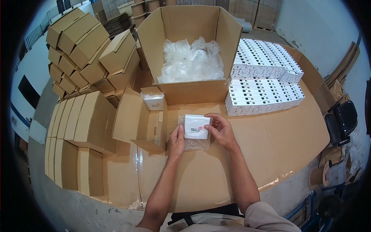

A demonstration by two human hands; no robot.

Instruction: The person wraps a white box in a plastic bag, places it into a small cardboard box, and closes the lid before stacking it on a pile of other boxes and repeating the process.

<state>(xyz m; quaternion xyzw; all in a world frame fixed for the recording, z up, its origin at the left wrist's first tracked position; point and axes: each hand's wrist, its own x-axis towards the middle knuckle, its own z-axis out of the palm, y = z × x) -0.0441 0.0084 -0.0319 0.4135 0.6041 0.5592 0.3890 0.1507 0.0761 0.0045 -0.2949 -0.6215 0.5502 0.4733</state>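
Note:
A small white box (196, 127) with a red logo sits partly inside a clear plastic bag (195, 144), flat on the cardboard-covered table (270, 143). My left hand (177, 140) grips the bag's left edge. My right hand (220, 129) holds the box's right side, fingers curled over its top corner. Just left of my hands stands a small open carton (141, 121) with another white box (154, 101) inside it.
A large open carton (189, 91) of clear plastic bags (191, 62) stands behind my hands. Rows of white boxes (264, 79) are stacked at the right. Closed small cartons (77, 123) are stacked at the left. A black chair (342, 120) is at the far right.

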